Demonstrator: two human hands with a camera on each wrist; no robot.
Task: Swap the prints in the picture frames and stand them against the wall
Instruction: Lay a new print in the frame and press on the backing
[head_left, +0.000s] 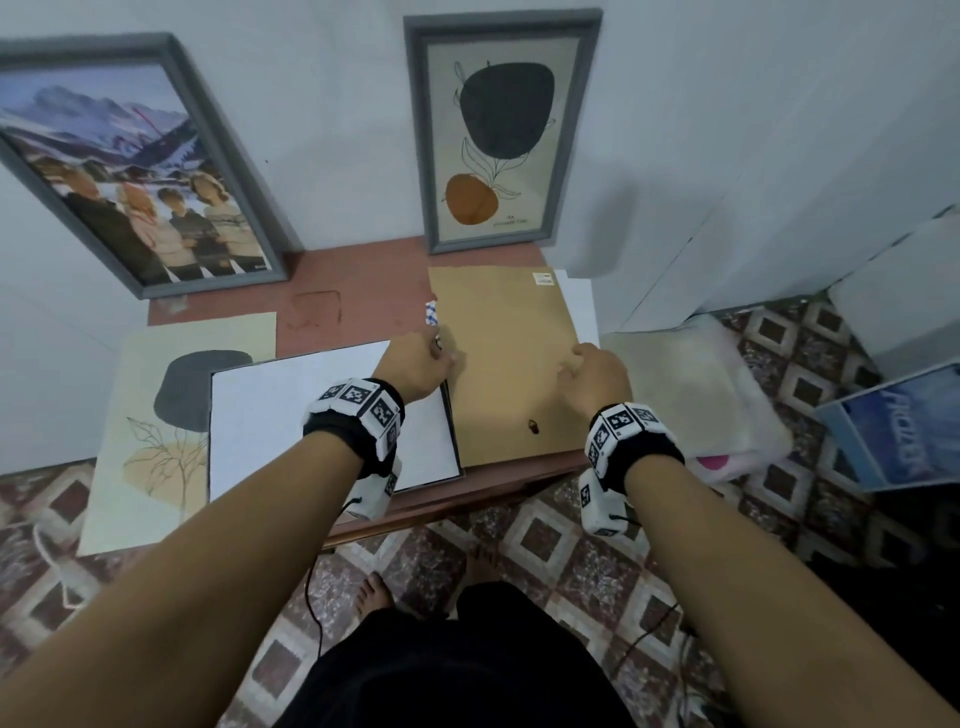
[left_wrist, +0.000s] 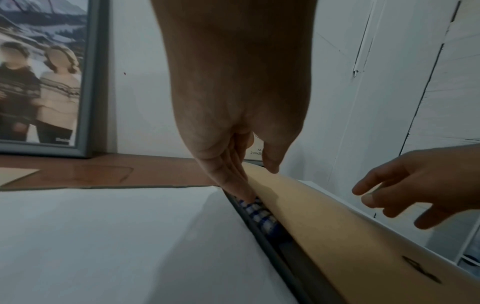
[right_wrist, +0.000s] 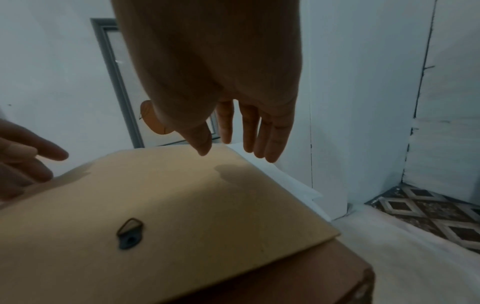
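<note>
Backing board (head_left: 511, 364), brown, lies flat on the worktop (head_left: 358, 291) just below the abstract-print frame (head_left: 501, 130) leaning on the wall; left hand (head_left: 418, 364) pinches its left edge, right hand (head_left: 595, 376) hovers above with fingers relaxed, grasping nothing

Back left: framed group photo (head_left: 130, 171) stands on the table (head_left: 353, 291), leaning on the wall (head_left: 337, 104).
Back right: framed leaf print (head_left: 501, 135) stands against the same wall.
Front left: loose print (head_left: 150, 415) lies flat, overhanging the table edge.
Front middle: face-down frame (head_left: 291, 415) lies partly over the loose print.
Front right: backing board (head_left: 511, 364) lies beside it, over a white sheet (head_left: 582, 306).
</note>
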